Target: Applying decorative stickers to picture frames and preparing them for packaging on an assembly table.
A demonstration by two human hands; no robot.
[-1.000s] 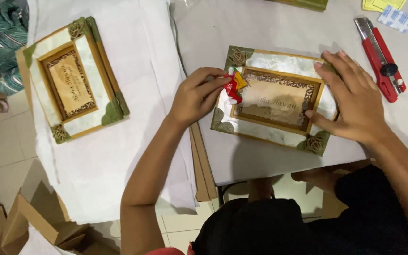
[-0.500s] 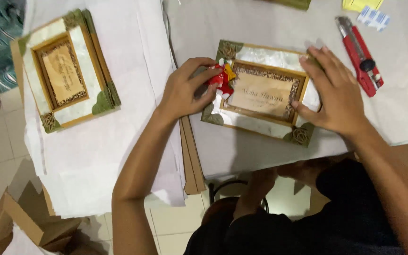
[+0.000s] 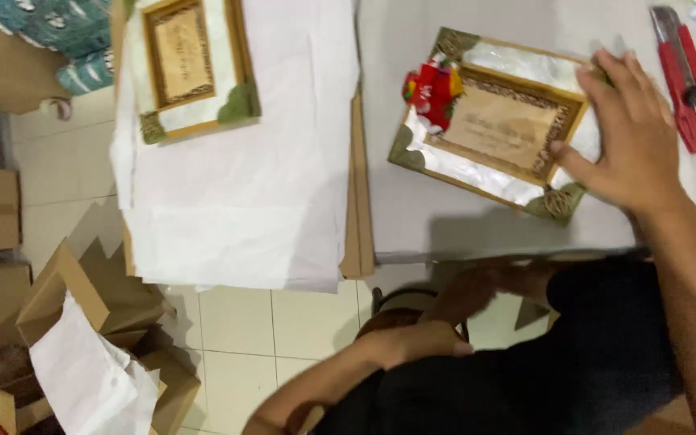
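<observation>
Since half a second ago our left hand (image 3: 412, 342) has left the ornament on the frame and dropped below the table edge, where it hangs blurred above the tiled floor (image 3: 243, 322); we cannot tell whether its fingers are curled or loose, and it holds nothing we can see. Our view has also swung leftward, so more of the floor and boxes shows. Going by size, the grey table (image 3: 412, 217) carries the work at the right, and just beside it a stack of white paper sheets (image 3: 235, 201) lies over flat cardboard. Brown cardboard boxes (image 3: 10, 266) stand on the floor at the left, one with white paper spilling from it. On the table lies the gold-edged picture frame (image 3: 485, 129), slightly tilted, with green corner pieces, a white mat and a tan plaque in its middle. A second frame (image 3: 191, 68) of the same kind lies on the white sheets, well apart from the first. Our right hand (image 3: 630, 137) rests flat on the right end of the near frame, fingers spread and pressing down, pinching nothing. A red utility knife (image 3: 686, 76) lies just beyond that hand. A small red ornament (image 3: 432, 93) sits on the frame's upper left corner.
</observation>
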